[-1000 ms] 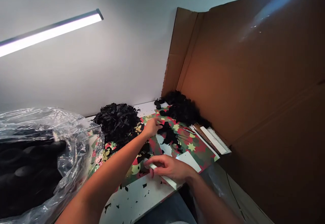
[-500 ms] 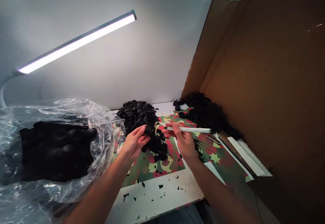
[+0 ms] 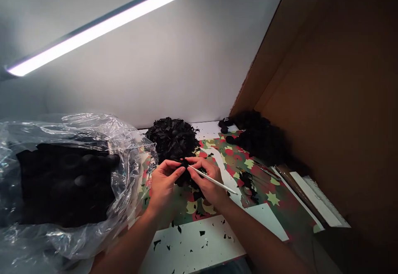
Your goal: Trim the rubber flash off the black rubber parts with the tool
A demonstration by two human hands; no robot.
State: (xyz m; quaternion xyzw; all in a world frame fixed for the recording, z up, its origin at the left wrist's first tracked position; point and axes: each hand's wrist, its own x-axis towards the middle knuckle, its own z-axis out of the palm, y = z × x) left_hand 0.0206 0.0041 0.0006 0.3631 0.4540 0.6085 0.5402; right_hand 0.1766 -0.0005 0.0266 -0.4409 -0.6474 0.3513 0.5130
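Between the fingertips of my left hand [image 3: 164, 183] is a small round black piece [image 3: 184, 164], closed in a pinch. My right hand [image 3: 211, 180] grips a slim white pen-like tool [image 3: 217, 181], its tip end at the black piece and its other end pointing down to the right. The right fingertips also meet the black piece. Just behind both hands rises a heap of black scraps [image 3: 172, 137]. Below them is a camouflage-patterned sheet [image 3: 230, 158] with stars, scattered with black bits.
On the left, a clear plastic bag [image 3: 124, 174] holds black sheet material with rounded bumps [image 3: 68, 187]. A pile of black pieces [image 3: 264, 139] lies at the back right, beside a cardboard wall [image 3: 326, 112]. Tweezers-like metal tools [image 3: 265, 169] and a white strip [image 3: 317, 199] lie right. A lamp [image 3: 96, 29] glows above.
My left hand has drawn back from the dark pieces on the sheet with a small black piece. My right hand has brought the white tool up to it. The view has turned left.
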